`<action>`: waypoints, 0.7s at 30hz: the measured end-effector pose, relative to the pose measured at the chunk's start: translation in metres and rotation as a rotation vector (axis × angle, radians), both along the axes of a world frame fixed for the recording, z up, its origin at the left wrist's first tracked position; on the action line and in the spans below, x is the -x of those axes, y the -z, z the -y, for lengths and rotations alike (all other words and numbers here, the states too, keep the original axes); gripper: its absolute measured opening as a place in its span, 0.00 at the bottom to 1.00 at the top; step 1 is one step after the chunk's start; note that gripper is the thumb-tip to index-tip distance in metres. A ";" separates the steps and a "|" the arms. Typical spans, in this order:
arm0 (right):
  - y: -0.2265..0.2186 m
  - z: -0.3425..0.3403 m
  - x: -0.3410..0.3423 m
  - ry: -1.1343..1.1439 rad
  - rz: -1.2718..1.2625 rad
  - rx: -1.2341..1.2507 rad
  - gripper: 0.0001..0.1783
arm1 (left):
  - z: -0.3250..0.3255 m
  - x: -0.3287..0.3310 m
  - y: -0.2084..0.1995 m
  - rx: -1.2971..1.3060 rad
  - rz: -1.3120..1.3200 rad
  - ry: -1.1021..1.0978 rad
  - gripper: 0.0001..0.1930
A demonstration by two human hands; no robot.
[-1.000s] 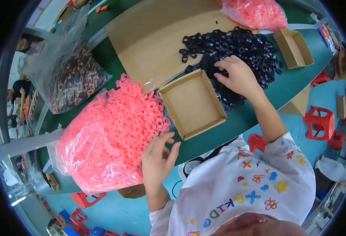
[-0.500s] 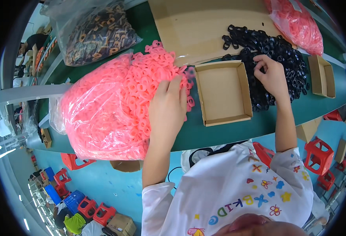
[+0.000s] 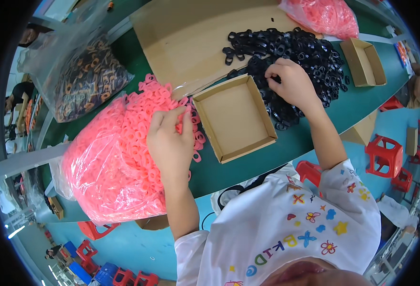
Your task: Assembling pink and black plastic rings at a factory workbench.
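Standing by the green table (image 3: 315, 138) here, so using the shallow square cardboard tray (image 3: 233, 118) in the middle as my reference point. Going left to right.

Way off up-left of the tray there's a clear plastic bag of dark brown and orange plastic links (image 3: 83, 78). Just left of the tray sits a big heap of bright pink plastic chain links (image 3: 117, 157), half spilling out of a crinkly clear bag. They look glossy and knobbly, all little loops. The left hand (image 3: 171, 143) is flat on top of that heap right by the tray's left edge, fingers curled down into the links. Can't tell if the grip actually has any pinched or is just raking.

The tray itself looks bare inside, plain matte brown board, so I'd say the filling hasn't really started and basically everything is left to do.

Just right of the tray is a loose pile of black plastic links (image 3: 305, 52), same loopy shape, lying partly on a big flat cardboard sheet (image 3: 195, 38). The right hand (image 3: 293, 83) is on that pile, grip narrow, fingertips pinching at some black links.

Further right there's a second, smaller cardboard tray (image 3: 362, 62).
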State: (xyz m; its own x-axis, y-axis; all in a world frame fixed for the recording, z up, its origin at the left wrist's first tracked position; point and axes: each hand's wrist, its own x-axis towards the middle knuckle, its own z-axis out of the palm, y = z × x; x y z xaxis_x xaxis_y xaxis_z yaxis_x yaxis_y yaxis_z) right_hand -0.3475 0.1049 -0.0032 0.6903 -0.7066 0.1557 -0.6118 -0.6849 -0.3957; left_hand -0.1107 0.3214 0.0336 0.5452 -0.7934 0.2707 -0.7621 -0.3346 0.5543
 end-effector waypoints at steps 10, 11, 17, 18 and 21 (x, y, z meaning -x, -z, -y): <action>-0.001 -0.003 0.004 -0.103 0.109 -0.005 0.09 | 0.002 -0.001 -0.002 0.081 0.009 0.039 0.04; -0.001 -0.002 0.004 -0.117 0.079 -0.003 0.10 | 0.007 0.001 -0.006 0.173 0.001 0.079 0.04; -0.033 -0.009 -0.001 0.064 0.130 -0.339 0.08 | 0.029 0.024 -0.011 0.344 -1.191 0.258 0.10; -0.033 -0.014 -0.002 0.062 0.128 -0.337 0.08 | 0.032 0.026 -0.009 0.348 -1.192 0.257 0.10; -0.027 -0.027 -0.004 -0.188 0.990 -1.297 0.07 | 0.038 0.034 -0.001 0.381 -1.278 0.245 0.10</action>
